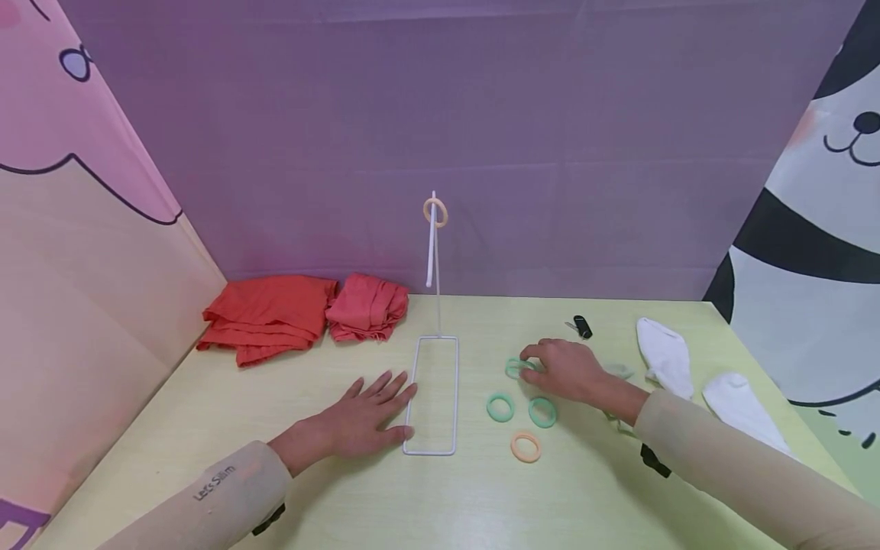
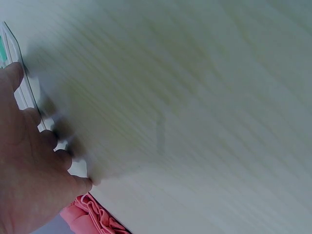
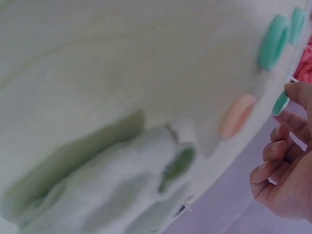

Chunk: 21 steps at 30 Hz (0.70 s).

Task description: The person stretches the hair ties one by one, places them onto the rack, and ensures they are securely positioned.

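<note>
A green ring point(image 3: 281, 103) is pinched between the thumb and forefinger of my right hand point(image 1: 567, 370), low over the table. My left hand point(image 1: 364, 420) lies flat with spread fingers, its fingertips and thumb at the left side of the white wire stand's rectangular base point(image 1: 457, 397). From that base rises a thin post with an arm, on which an orange ring point(image 1: 445, 215) hangs. Two more green rings point(image 1: 490, 407) point(image 1: 553, 416) and an orange ring point(image 1: 515, 448) lie flat right of the base. In the right wrist view, an orange ring point(image 3: 238, 116) lies near that hand.
Folded red cloths point(image 1: 271, 313) point(image 1: 367, 305) lie at the back left. White socks point(image 1: 667, 355) point(image 1: 745, 412) are on the right, with a pale green cloth item point(image 1: 619, 371) partly behind my right forearm. A small black object point(image 1: 582, 327) with a metal piece lies beyond my right hand.
</note>
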Each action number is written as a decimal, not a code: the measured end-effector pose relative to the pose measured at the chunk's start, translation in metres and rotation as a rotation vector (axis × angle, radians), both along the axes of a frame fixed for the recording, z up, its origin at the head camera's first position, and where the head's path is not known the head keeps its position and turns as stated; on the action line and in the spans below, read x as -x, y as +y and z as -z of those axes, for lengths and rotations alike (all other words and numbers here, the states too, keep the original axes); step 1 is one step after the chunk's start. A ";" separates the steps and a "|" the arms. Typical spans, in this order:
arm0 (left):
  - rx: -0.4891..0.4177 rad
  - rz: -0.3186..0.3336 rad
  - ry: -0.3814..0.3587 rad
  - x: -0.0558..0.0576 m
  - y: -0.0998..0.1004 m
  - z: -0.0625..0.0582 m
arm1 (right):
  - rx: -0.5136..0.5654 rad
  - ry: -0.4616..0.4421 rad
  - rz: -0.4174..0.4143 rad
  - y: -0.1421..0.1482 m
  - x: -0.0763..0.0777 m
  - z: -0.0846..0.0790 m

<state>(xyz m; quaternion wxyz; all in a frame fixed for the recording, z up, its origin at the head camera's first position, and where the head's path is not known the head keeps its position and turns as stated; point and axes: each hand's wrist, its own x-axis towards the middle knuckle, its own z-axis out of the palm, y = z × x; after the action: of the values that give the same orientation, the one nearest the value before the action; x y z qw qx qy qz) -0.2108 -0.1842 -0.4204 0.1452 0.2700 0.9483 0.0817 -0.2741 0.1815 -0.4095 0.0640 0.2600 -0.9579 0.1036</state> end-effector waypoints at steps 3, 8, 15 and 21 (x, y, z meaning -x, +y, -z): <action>-0.003 -0.001 -0.003 0.000 0.000 -0.001 | 0.042 0.033 -0.008 -0.002 -0.004 -0.010; -0.011 0.001 -0.001 0.000 -0.001 -0.001 | 0.138 0.109 -0.064 -0.013 -0.018 -0.038; -0.012 0.008 -0.003 0.000 -0.001 0.000 | 0.286 0.417 -0.214 -0.033 -0.048 -0.088; -0.008 0.007 -0.012 0.001 -0.001 0.000 | 0.385 0.638 -0.345 -0.052 -0.070 -0.121</action>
<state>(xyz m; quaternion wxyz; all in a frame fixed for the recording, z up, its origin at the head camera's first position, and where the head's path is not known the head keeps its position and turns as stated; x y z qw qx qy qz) -0.2115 -0.1851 -0.4204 0.1502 0.2735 0.9461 0.0865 -0.2039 0.1300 -0.2882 0.3872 0.4190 -0.7954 0.2044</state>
